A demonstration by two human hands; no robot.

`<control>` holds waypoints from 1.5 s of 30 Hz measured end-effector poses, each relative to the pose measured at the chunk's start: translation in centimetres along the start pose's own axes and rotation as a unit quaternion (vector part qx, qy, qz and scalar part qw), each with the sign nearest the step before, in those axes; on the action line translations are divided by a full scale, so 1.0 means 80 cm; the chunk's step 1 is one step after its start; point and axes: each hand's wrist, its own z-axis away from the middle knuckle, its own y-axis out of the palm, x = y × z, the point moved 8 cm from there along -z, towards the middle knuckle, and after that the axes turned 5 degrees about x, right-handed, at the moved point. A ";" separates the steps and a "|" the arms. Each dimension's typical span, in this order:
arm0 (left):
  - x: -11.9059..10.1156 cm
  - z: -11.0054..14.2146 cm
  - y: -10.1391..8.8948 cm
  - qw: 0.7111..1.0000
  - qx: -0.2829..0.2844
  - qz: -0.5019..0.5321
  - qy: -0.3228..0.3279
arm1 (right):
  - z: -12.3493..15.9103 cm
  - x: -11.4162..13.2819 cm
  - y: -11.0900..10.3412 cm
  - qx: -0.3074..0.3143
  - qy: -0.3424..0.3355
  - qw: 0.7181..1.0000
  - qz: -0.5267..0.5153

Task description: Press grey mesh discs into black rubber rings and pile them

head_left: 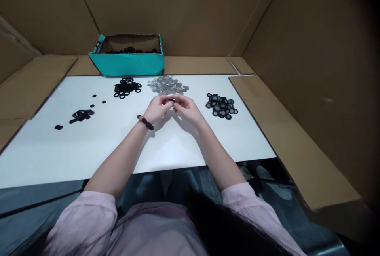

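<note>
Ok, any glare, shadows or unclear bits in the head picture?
Head view: shadows on the white tabletop below the left hand and right hand; pale glare toward its near edge; upper right corner falls to black; small held piece too tiny to make out.

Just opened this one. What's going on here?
A person sits at a white table, the left hand and right hand meeting at the fingertips around a small dark piece, mostly hidden. Just beyond lie grey discs, with black rings left of them. A pile of grey-centred rings lies to the right, and dark pieces lie at far left. Behind stands a teal box holding more black items.
</note>
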 end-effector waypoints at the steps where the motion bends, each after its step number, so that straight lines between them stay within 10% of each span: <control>1: 0.002 -0.001 0.003 1.000 0.011 -0.001 -0.001 | 0.000 -0.002 -0.001 -0.007 0.007 1.000 -0.007; 10: 0.012 -0.003 -0.009 0.998 -0.063 0.010 0.004 | 0.004 -0.015 0.014 -0.061 0.037 0.997 -0.034; 17: 0.007 -0.002 0.012 0.998 0.059 0.008 -0.012 | 0.000 -0.008 -0.001 -0.059 0.016 0.998 0.016; 22: 0.008 -0.003 0.000 1.000 -0.004 0.024 -0.007 | 0.001 -0.007 -0.007 -0.104 0.012 0.994 -0.018; 27: 0.008 -0.003 0.019 0.994 0.106 0.021 -0.007 | -0.001 -0.005 -0.002 -0.014 0.040 0.999 0.001; 31: 0.011 -0.006 0.006 0.999 0.040 0.029 -0.002 | 0.001 -0.001 -0.005 0.011 0.047 0.999 0.001; 35: 0.012 -0.005 0.020 0.993 0.114 0.015 -0.006 | 0.004 -0.004 0.001 0.046 0.074 0.996 0.005; 41: 0.018 -0.006 0.001 0.999 0.007 0.029 -0.026 | 0.004 -0.018 -0.004 -0.058 0.085 0.994 -0.041; 45: 0.013 -0.005 0.012 0.997 0.068 0.021 -0.024 | 0.001 -0.016 -0.004 -0.030 0.081 0.996 -0.018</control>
